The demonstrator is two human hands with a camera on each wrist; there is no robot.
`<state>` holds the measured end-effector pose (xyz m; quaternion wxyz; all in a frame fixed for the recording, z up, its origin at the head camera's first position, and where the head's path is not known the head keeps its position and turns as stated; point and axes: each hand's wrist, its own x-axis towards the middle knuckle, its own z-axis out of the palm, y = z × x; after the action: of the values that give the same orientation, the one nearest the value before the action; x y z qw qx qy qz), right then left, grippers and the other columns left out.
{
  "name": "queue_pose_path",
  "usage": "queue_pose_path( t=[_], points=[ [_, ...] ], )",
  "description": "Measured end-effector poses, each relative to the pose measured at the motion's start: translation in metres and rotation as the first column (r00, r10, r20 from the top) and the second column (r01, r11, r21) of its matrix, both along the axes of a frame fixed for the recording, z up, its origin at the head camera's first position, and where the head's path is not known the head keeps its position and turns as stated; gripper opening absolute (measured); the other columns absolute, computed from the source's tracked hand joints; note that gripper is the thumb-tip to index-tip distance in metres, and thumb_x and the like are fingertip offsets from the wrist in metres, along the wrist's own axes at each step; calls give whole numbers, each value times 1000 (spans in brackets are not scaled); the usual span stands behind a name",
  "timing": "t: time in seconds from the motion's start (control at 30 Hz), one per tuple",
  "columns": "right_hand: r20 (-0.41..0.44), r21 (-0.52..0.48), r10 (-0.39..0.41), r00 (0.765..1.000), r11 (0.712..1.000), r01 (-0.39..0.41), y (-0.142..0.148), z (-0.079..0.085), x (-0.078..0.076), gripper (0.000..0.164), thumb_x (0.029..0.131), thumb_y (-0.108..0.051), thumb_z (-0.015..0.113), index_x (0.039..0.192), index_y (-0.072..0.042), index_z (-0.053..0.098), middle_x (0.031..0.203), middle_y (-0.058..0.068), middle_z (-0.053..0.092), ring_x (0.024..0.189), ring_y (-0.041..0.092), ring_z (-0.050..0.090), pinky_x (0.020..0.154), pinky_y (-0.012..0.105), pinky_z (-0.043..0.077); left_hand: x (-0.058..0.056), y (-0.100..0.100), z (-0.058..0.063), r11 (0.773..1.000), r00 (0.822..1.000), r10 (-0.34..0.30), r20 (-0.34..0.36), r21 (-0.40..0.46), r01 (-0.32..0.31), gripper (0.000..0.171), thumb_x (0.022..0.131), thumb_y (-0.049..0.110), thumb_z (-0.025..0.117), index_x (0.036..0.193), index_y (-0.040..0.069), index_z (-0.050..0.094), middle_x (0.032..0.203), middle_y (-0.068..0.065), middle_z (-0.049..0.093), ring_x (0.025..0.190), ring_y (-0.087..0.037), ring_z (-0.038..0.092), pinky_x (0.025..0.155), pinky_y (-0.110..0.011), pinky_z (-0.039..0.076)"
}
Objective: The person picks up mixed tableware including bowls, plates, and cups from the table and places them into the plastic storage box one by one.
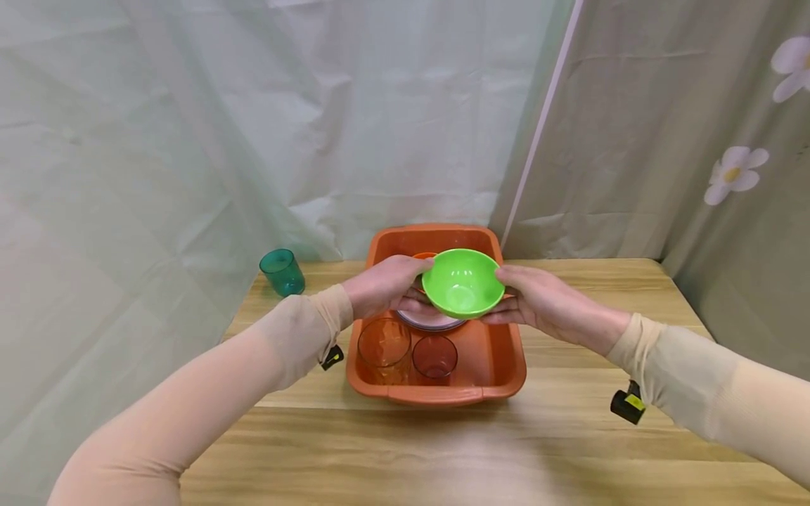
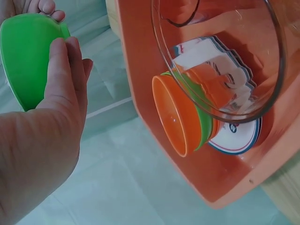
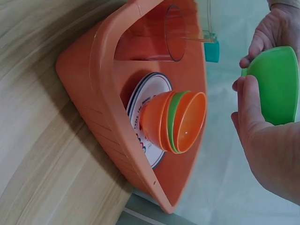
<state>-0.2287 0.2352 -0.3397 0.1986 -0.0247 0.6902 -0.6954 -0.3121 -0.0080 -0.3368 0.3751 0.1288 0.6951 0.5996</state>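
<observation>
A bright green bowl (image 1: pixel 464 281) is held up between both hands, over an orange basin (image 1: pixel 436 395), its inside tilted toward the head camera. My left hand (image 1: pixel 394 284) grips its left side, thumb at the rim and fingers beneath. On the opposite side my right hand (image 1: pixel 538 299) grips it the same way. Both wrist views show the fingers against the bowl's outer wall. Inside the basin, a stack of orange and green bowls (image 3: pixel 171 121) rests on several white patterned plates (image 3: pixel 152 89), partly hidden by the held bowl in the head view.
Two clear glasses stand in the basin's near part, a larger glass (image 1: pixel 384 344) and a smaller glass (image 1: pixel 434 357). A teal cup (image 1: pixel 283 272) stands on the wooden table (image 1: pixel 380 450), left of the basin. Pale curtains (image 1: pixel 380 126) hang behind the table.
</observation>
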Motion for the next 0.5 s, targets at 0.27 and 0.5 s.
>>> queue_pose_path(
  t=[0.27,0.5],
  points=[
    [14,8,-21,1000,1000,21,0,-2,-5,50,113,-20,32,152,12,28,129,27,56,106,31,70,98,43,54,1,-14,0,987,961,-69,-267,-160,26,59,109,50,39,146,6,50,133,-14,61,108,-29,70,95,-42,57],
    [5,34,-42,999,999,42,7,-3,-11,52,113,-20,32,152,13,26,131,30,54,106,31,70,99,42,53,9,-35,1,880,680,-314,-662,-472,-54,76,106,62,32,162,11,29,164,-7,33,150,-25,32,121,-44,29]
  ],
)
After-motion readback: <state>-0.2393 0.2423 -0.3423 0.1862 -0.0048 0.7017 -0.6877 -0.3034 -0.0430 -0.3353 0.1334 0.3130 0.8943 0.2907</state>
